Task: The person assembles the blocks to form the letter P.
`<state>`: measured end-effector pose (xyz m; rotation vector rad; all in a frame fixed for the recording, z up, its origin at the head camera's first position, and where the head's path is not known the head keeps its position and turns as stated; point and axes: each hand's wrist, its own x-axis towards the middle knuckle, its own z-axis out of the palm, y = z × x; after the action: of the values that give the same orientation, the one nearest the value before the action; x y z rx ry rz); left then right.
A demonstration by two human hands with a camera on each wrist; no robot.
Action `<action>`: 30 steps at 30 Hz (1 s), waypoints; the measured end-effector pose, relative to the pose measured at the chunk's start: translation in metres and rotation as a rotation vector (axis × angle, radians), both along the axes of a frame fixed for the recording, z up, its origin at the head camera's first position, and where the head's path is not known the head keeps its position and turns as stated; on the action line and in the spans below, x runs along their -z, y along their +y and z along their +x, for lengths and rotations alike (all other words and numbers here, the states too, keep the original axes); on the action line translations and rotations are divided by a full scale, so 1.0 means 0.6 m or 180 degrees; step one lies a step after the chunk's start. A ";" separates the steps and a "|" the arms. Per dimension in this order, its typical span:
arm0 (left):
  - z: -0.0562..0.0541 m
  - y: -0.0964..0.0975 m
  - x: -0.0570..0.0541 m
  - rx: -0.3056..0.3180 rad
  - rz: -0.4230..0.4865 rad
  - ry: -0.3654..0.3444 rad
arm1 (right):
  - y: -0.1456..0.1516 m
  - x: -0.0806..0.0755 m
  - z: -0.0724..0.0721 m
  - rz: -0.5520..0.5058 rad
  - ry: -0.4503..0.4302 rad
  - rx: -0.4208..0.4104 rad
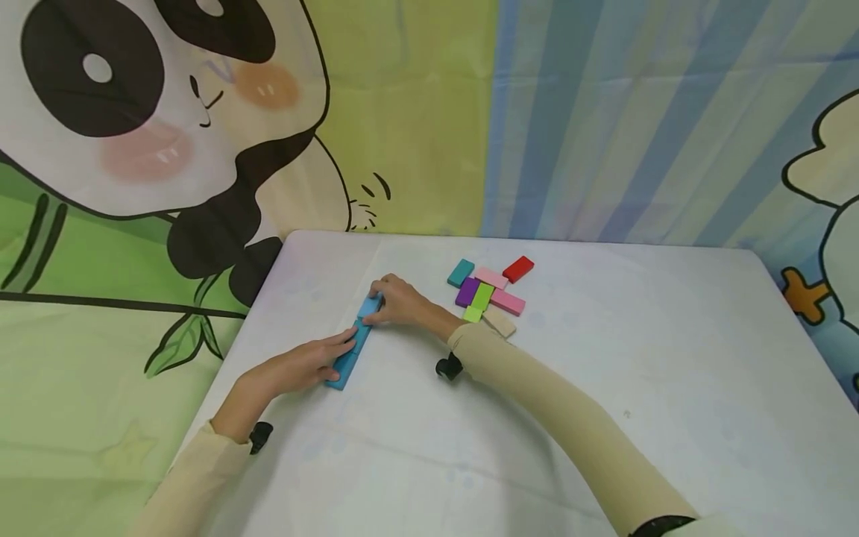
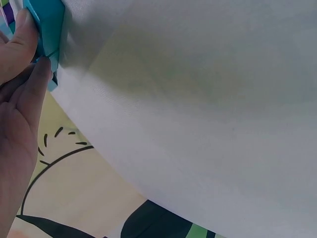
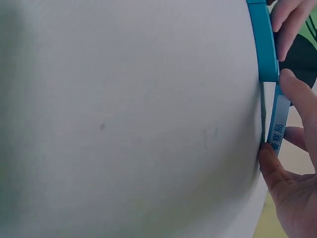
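A row of blue blocks (image 1: pixel 347 363) lies slanting across the left part of the table. At its far end, my right hand (image 1: pixel 401 302) pinches a lighter blue block (image 1: pixel 370 306) between thumb and fingers. In the right wrist view this block (image 3: pixel 280 119) shows a pale face with dark characters and stands tilted against the end of the row (image 3: pixel 265 44). My left hand (image 1: pixel 303 365) rests along the row's left side with fairly straight fingers, thumb near the close end. In the left wrist view its thumb and a fingertip touch the teal-blue block (image 2: pixel 47 25).
Several coloured blocks lie grouped beyond my right forearm: teal (image 1: pixel 460 273), red (image 1: pixel 518 269), purple (image 1: pixel 467 292), pink (image 1: pixel 508 301), green (image 1: pixel 482 297) and beige (image 1: pixel 499 322). The white table (image 1: pixel 604 335) ends at a cartoon-printed cloth backdrop (image 1: pixel 403 134).
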<state>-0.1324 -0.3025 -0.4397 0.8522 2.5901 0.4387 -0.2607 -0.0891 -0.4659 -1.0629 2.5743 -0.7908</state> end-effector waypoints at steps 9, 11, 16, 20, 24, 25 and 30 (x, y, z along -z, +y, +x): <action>0.002 0.000 0.003 0.0015 -0.0012 0.0007 | 0.002 0.009 -0.003 0.0091 0.0130 -0.0164; 0.001 -0.001 0.002 0.0028 -0.0020 0.0020 | 0.002 0.007 -0.003 0.0088 0.0111 -0.0159; -0.005 0.000 -0.003 -0.0003 -0.0095 0.0016 | -0.001 0.001 -0.002 0.0108 0.0067 -0.0117; -0.011 -0.001 -0.003 -0.0098 -0.0097 -0.0054 | -0.001 0.001 -0.001 0.0106 0.0086 -0.0089; -0.024 0.007 -0.002 -0.0101 -0.0236 -0.0002 | 0.010 0.005 0.002 0.0037 0.0244 -0.0169; -0.029 0.010 -0.004 -0.0083 -0.0325 0.0028 | 0.013 0.006 0.003 0.0025 0.0304 -0.0196; -0.048 0.023 -0.015 -0.0119 -0.0808 -0.0041 | 0.021 0.008 0.010 0.0157 0.0531 -0.0272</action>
<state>-0.1613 -0.2887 -0.4305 0.7117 2.5813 0.1201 -0.2544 -0.0764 -0.4709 -1.2638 2.6478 -0.6398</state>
